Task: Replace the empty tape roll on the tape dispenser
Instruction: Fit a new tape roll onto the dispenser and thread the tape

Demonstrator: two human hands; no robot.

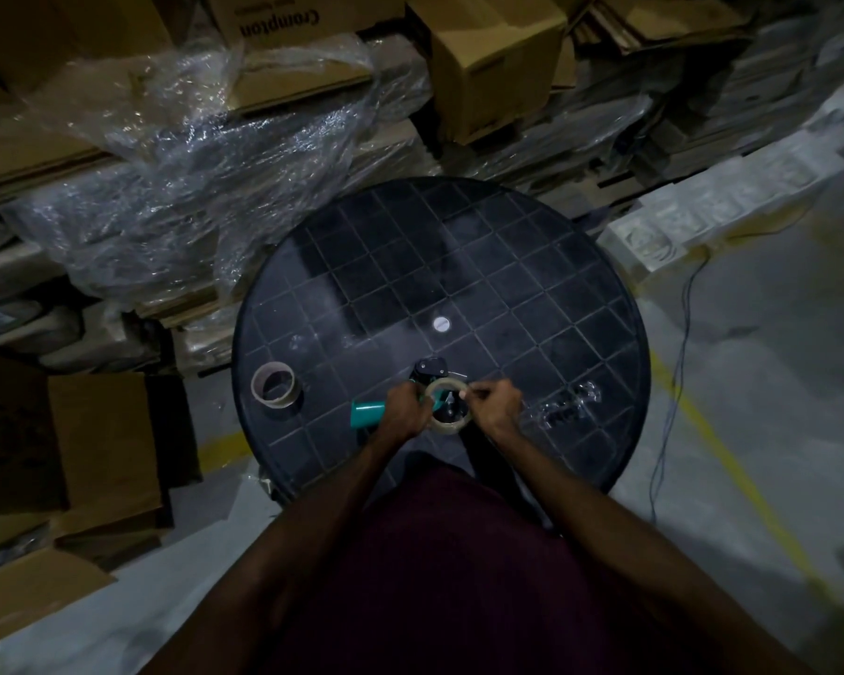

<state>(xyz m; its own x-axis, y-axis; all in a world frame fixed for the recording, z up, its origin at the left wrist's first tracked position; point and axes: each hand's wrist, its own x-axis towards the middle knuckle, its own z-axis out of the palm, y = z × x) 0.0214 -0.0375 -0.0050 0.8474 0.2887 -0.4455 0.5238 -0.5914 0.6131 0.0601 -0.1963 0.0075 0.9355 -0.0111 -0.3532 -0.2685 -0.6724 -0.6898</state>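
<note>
Fresh roll going onto the dispenser, near the desk's front edge.

My left hand (407, 410) grips the new tape roll (450, 406) to steady it over the tape dispenser (427, 382), teal handle (367, 413) pointing left; my right hand (495, 404) pinches its far rim. Both wrists bend inward. The empty core (274, 385) sits aside near the left edge.

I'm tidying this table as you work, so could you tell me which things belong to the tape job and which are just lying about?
For the job:
- tape dispenser, teal handle
- new tape roll, held by left hand and right hand
- empty cardboard core

Lying about:
- crumpled clear wrap
- white disc
- cardboard boxes
</note>
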